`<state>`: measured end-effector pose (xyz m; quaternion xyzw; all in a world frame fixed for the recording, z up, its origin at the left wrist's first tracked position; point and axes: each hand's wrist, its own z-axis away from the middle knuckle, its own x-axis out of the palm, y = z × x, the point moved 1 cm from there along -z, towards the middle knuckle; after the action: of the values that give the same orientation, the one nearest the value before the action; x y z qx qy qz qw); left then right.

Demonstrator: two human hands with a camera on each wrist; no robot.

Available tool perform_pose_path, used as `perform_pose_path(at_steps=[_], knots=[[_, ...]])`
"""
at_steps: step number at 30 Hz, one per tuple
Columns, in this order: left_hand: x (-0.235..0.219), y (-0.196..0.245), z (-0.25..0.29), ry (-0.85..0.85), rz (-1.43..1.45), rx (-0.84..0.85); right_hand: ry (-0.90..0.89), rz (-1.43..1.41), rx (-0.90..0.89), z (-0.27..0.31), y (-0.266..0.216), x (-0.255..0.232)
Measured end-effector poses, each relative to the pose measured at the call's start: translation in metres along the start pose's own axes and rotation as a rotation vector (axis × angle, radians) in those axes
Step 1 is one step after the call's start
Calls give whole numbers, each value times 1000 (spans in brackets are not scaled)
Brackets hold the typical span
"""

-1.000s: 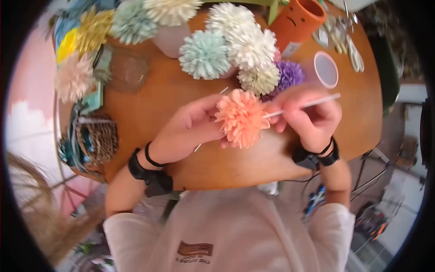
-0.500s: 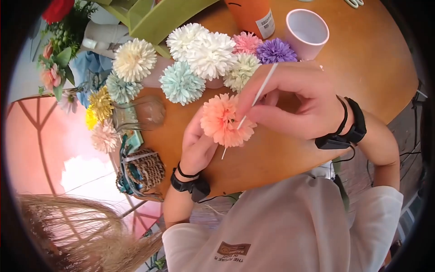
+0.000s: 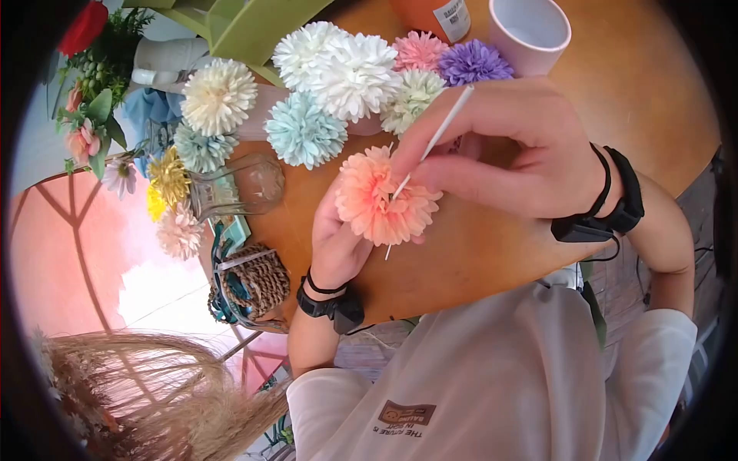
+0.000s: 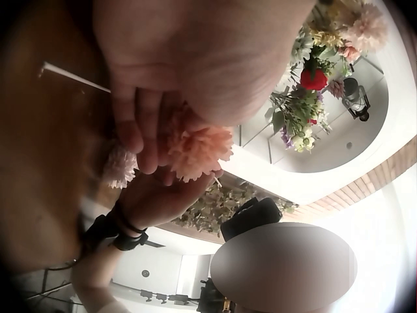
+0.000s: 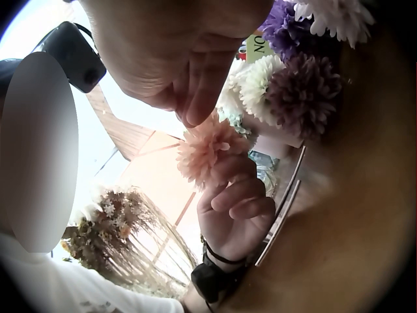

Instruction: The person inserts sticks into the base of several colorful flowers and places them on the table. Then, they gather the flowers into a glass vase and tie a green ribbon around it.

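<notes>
A peach artificial flower (image 3: 388, 203) with ruffled petals is held in my left hand (image 3: 338, 242), whose fingers go behind the bloom in the head view. My right hand (image 3: 515, 150) pinches a thin white stick (image 3: 446, 132) between thumb and forefinger. The stick's lower tip stands at the middle of the flower, overlapping its petals in the head view. From the right wrist view, curled left fingers (image 5: 241, 189) show just below the petals. Beneath the flower, another white stick (image 3: 387, 253) pokes out over the wooden table (image 3: 477, 269).
Beyond my hands stand white flowers (image 3: 357, 77), a pale blue flower (image 3: 307, 131), a purple flower (image 3: 474, 63) and a white cup (image 3: 530, 34). To the left lie a glass jar (image 3: 257, 184) and a woven basket (image 3: 261, 284). Dried grass (image 3: 161, 384) hangs at lower left.
The head view has swung round and closer. My right hand has come over the flower, tilting the stick steeply, its tip now at the flower's middle instead of its right side.
</notes>
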<state>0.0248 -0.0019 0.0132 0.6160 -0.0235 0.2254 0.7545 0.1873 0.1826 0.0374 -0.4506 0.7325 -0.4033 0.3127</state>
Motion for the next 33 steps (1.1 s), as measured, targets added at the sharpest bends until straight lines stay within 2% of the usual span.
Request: perform_pose_path(at_steps=[1, 3, 6, 10, 13, 16, 21, 28, 33], knots=[[0, -1, 0, 9, -15, -4, 4, 0, 5, 1, 0, 0], [-12, -6, -1, -139, 48, 30, 18, -3, 15, 1, 0, 0], [-15, -8, -4, -219, 70, 54, 50, -48, 18, 1, 1, 3], [-16, -8, -5, -182, 13, 68, 78, -8, 16, -1, -3, 1], [-1, -3, -5, -22, -104, 98, 87, 51, -7, -1, -2, 0], [6, -5, -4, 92, -104, 147, 125, 17, -20, 1, 4, 5], [-22, -17, -2, 91, -229, 143, 69, 136, 9, 2, -1, 1], [-13, -13, -8, 132, -252, 169, 67, 155, 2, 1, 3, 2], [-14, -15, -7, 172, -257, 203, 40, 101, 88, 3, 5, 3]])
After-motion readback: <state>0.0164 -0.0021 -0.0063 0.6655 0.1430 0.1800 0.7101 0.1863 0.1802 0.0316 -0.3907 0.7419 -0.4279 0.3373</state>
